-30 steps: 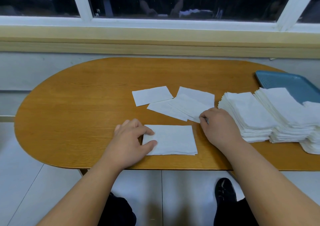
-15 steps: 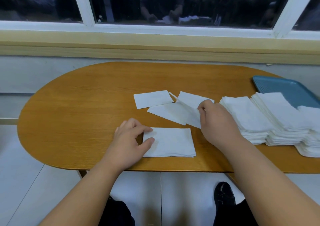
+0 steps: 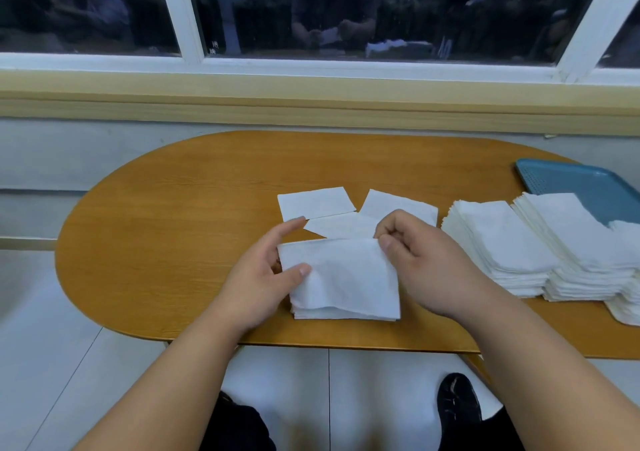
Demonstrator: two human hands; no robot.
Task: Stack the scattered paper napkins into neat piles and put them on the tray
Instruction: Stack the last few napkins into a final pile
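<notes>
Your right hand (image 3: 419, 260) pinches the far right corner of a napkin (image 3: 346, 277) over the small pile (image 3: 346, 315) at the near edge of the table (image 3: 173, 243). Your left hand (image 3: 266, 277) seems to pinch its left edge, thumb on top, though the fingers beneath are partly hidden. Three loose napkins (image 3: 315, 203) lie just beyond, with tall stacks (image 3: 502, 239) to the right near the blue tray (image 3: 581, 184).

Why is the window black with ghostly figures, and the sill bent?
Head view: it is dark outside, so the window glass reflects the lit room and a person's figure; the wide-angle lens bows the sill; the napkin pile is sharp, shadows soft.
</notes>
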